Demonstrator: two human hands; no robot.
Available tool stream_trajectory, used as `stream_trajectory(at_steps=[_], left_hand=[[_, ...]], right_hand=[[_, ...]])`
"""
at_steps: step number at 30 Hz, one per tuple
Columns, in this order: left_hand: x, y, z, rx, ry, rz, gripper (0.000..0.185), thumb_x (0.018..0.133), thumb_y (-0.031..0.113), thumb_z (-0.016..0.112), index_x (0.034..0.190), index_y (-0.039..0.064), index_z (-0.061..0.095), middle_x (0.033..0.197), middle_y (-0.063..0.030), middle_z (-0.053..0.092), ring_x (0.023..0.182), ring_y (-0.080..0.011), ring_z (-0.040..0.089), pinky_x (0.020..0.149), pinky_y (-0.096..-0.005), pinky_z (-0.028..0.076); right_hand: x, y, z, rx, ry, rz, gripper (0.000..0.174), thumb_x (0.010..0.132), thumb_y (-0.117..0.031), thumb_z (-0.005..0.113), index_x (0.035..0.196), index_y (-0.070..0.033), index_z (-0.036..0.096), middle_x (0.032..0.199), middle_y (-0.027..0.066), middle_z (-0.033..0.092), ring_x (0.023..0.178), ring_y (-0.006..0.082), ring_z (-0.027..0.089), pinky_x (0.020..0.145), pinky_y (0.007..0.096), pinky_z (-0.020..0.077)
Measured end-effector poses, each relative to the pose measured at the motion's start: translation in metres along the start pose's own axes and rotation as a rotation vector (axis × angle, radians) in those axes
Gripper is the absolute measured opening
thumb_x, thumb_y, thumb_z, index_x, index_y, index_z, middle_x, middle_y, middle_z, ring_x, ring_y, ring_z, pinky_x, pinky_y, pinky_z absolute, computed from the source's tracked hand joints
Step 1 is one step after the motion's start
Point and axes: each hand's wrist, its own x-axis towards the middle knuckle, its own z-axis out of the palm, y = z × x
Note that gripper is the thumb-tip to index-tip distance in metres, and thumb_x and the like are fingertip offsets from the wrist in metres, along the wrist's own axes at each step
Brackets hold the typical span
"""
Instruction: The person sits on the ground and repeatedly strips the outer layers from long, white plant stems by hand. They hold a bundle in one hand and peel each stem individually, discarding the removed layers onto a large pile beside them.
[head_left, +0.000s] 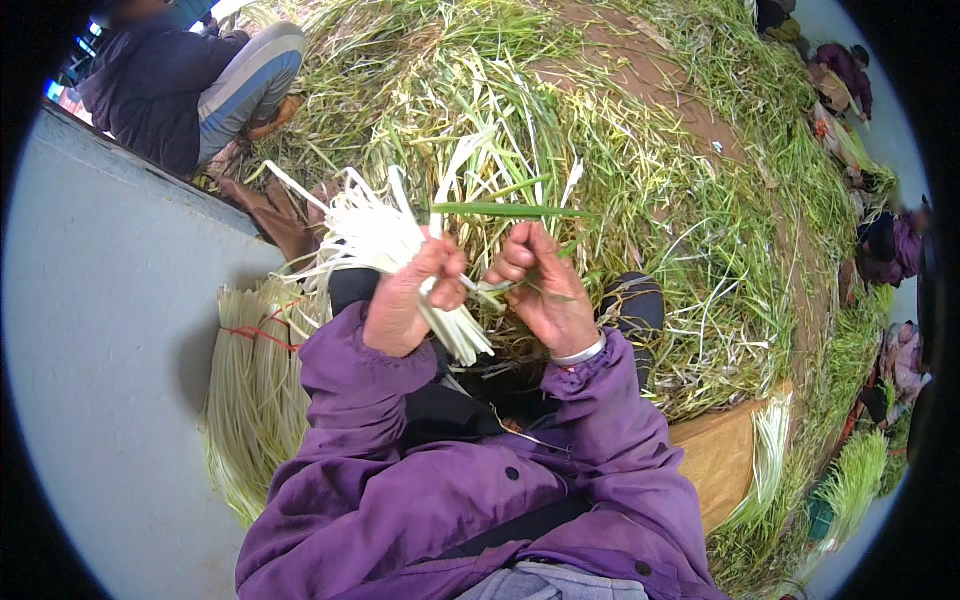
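My left hand (416, 300) is closed around a bunch of pale, blanched chive-like stalks (375, 232). Their white ends fan out up and to the left, and the other end sticks out below my fist. Just to the right, my right hand (546, 292), with a pale bangle at its wrist, has its fingers curled around thin green leaf scraps (536, 289). A long green blade (514, 211) lies level across the top of my right fingers; whether they pinch it is hard to tell. The two hands are apart, above my lap.
Bundles of pale stalks (255, 390) tied with red string lean by a grey wall (112, 337) at left. Leaf litter (480, 97) covers the ground ahead. More stalks (769, 450) lie on a wooden board (712, 457). A person (180, 82) sits at upper left; others are at far right.
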Motion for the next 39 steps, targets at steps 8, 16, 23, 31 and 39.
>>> stream_trajectory(at_steps=[8,16,23,31,39], left_hand=[[-0.027,0.098,-0.026,0.108,-0.183,0.583,0.011,0.093,0.019,0.044,0.094,0.008,0.047,0.071,0.0046,0.044,0.045,0.0004,0.032,0.04,-0.0159,0.028],[-0.056,0.153,-0.018,-0.067,-0.041,0.833,0.003,0.093,0.011,0.041,0.092,0.008,0.042,0.073,0.0005,0.044,0.058,-0.006,0.038,0.049,-0.0194,0.033],[-0.046,0.131,-0.016,-0.117,-0.14,0.62,0.007,0.09,0.01,0.047,0.095,0.006,0.044,0.076,0.0007,0.048,0.051,-0.0031,0.036,0.048,-0.0184,0.032],[-0.022,0.095,0.003,-0.265,-0.146,0.378,0.017,0.095,0.016,0.037,0.098,0.003,0.048,0.076,-0.0017,0.046,0.047,-0.0041,0.034,0.047,-0.0203,0.033],[-0.017,0.084,0.001,-0.04,0.025,0.287,0.035,0.094,0.018,0.039,0.126,0.005,0.035,0.109,-0.0119,0.053,0.054,-0.0029,0.041,0.053,-0.0195,0.036]], right_hand=[[-0.035,-0.079,-0.03,-0.449,0.102,0.162,0.024,0.093,-0.028,0.043,0.082,-0.007,0.047,0.058,-0.0064,0.032,0.045,0.004,0.027,0.039,0.0188,0.0256],[-0.069,-0.155,-0.12,-1.098,0.916,-0.05,0.023,0.092,-0.026,0.044,0.097,-0.005,0.052,0.063,-0.0033,0.048,0.046,0.0034,0.035,0.04,0.0175,0.0288],[-0.094,-0.158,-0.1,-2.629,0.86,-0.097,0.062,0.071,-0.036,0.068,0.115,0.002,0.046,0.105,0.0239,0.055,0.092,0.0358,0.054,0.08,0.047,0.0394],[-0.072,-0.085,0.046,-2.356,0.022,-0.487,0.051,0.061,-0.028,0.076,0.102,-0.004,0.057,0.101,0.0124,0.06,0.097,0.0255,0.054,0.085,0.0354,0.0398],[-0.049,0.003,0.032,-1.334,-0.022,0.042,0.016,0.093,-0.017,0.044,0.092,-0.003,0.053,0.062,-0.0004,0.048,0.056,0.0042,0.048,0.051,0.0203,0.039]])
